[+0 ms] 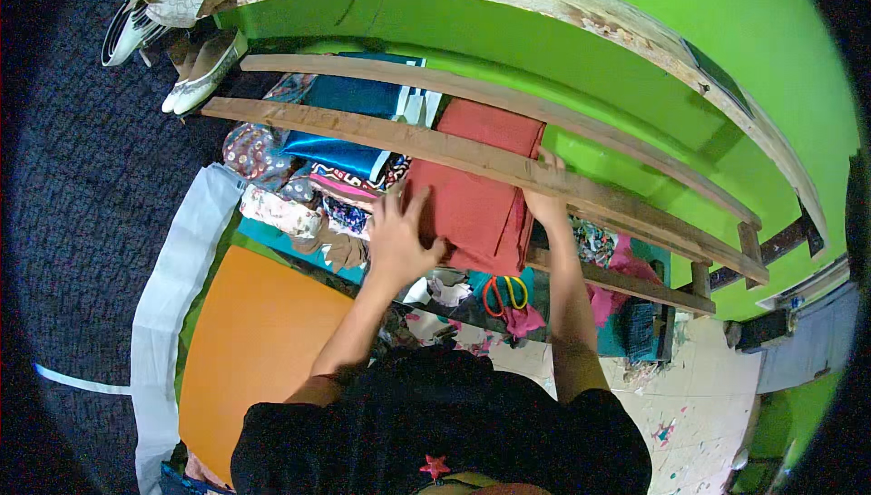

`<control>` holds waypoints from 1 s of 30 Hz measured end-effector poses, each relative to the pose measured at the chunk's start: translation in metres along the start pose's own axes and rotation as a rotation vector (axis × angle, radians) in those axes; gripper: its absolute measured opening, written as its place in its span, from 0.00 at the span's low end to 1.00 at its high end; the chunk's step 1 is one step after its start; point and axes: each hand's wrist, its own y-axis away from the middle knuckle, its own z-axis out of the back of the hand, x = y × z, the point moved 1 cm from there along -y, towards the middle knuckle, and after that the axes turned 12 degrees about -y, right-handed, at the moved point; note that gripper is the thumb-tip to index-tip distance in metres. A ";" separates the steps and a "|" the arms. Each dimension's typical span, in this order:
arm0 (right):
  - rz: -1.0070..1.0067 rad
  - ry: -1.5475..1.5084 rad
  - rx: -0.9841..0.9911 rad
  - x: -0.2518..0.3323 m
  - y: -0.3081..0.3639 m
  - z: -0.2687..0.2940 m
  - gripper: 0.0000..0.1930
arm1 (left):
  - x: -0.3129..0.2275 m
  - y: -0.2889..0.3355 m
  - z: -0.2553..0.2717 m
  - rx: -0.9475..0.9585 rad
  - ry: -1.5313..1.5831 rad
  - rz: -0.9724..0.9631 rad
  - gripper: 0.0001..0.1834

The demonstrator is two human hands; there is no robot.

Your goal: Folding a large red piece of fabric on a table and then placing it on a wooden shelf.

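A folded red cloth (463, 214) lies under the wooden slats, among piled fabrics. My left hand (399, 236) rests on its left edge, fingers spread and thumb pointing across the cloth. At its right edge is my right hand (544, 205), fingers stretched out along the side and partly hidden by the front wooden slat (481, 155). Neither hand visibly grips anything. Scissors (504, 295) with red and yellow handles lie just below the cloth. Left of it are a shiny blue fabric (340, 152) and several patterned cloths (340, 185).
An orange board or sheet (263, 332) stands at the lower left, beside a long white strip (177, 313). Shoes (204, 68) hang over the rack's far left end. Another wooden slat (508, 87) runs behind. Pink scraps (617, 282) lie right; scraps dot the pale tiled floor (699, 395).
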 end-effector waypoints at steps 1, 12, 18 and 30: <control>0.174 -0.122 -0.190 -0.006 0.001 0.001 0.23 | -0.010 -0.004 0.003 -0.056 0.024 -0.108 0.35; 0.004 0.200 0.083 0.010 -0.071 -0.050 0.30 | -0.024 -0.066 -0.069 0.048 -0.222 -0.154 0.49; 0.354 0.555 -0.300 -0.060 -0.048 -0.100 0.38 | -0.033 -0.060 -0.085 0.245 -0.401 -0.151 0.56; 0.031 0.212 0.096 0.012 -0.043 -0.059 0.28 | -0.017 -0.069 -0.084 0.387 -0.320 -0.107 0.58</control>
